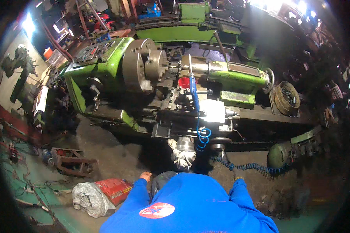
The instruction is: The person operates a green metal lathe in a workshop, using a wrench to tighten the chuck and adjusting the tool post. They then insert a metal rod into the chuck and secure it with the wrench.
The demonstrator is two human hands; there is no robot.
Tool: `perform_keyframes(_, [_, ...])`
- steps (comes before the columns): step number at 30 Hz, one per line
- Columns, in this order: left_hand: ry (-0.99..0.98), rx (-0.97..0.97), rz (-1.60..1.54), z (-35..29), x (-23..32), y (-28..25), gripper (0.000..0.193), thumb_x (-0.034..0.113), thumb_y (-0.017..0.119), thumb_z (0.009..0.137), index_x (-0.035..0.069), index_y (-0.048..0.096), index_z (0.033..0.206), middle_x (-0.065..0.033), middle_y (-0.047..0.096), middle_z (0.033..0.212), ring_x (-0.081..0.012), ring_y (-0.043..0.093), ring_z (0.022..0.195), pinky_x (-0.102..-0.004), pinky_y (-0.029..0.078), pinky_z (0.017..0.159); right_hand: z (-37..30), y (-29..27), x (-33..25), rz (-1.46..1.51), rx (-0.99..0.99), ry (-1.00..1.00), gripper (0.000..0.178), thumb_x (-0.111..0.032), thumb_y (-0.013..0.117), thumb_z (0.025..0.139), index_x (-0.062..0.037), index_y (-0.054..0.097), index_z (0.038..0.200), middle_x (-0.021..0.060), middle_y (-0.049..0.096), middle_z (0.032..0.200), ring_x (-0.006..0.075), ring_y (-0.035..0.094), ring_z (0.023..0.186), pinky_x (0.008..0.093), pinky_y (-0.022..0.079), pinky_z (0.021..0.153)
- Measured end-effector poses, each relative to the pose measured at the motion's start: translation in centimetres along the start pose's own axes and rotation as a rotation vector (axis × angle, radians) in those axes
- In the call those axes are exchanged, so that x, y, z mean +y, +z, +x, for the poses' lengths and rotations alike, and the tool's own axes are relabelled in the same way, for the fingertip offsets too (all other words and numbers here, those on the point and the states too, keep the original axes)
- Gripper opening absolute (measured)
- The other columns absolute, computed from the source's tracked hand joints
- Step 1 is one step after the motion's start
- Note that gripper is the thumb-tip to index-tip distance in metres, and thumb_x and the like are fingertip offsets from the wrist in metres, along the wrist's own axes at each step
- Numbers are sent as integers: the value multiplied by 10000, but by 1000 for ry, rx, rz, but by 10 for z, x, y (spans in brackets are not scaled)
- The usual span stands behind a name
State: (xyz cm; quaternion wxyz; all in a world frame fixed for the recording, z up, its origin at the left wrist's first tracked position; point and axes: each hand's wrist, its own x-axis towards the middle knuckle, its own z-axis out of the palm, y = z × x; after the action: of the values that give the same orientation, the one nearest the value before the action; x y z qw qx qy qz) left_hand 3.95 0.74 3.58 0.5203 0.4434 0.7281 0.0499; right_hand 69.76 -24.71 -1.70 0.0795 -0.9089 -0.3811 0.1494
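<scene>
while i cannot tell the grip of the left hand [146, 176] or the hidden right hand, they lie apart; the pale rag [184, 159] sits near the lathe [173, 105]'s front edge, work done or remaining unclear.

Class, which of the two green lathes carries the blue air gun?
The nearer lathe, directly before the person: the blue air gun lies over its middle, whereas none shows on the lathe behind.

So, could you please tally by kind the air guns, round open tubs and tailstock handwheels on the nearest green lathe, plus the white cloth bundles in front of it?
Blue air gun: 1
Round open tub: 1
Tailstock handwheel: 1
White cloth bundle: 1
Total: 4
</scene>
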Motion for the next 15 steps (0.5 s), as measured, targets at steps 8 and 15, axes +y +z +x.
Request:
perform_keyframes(8, [188, -53, 496, -52, -99, 24, 460, 396, 672, 987, 18, 734, 1241, -169, 764, 1195, -329, 706, 1141, -437, 527, 1012, 4, 45, 12, 290, -539, 271, 375, -297, 677, 947, 0, 707, 1174, 235, 751, 1012, 361, 728, 936, 491, 593, 852])
perform_keyframes(15, [-22, 46, 91, -105, -96, 46, 410, 394, 704, 976, 20, 776, 1130, -191, 765, 1172, -361, 702, 1110, -426, 519, 998, 33, -11, -46, 301, -534, 38, 395, -391, 689, 903, -29, 710, 1060, 185, 680, 795, 340, 708, 720, 503, 577, 611])
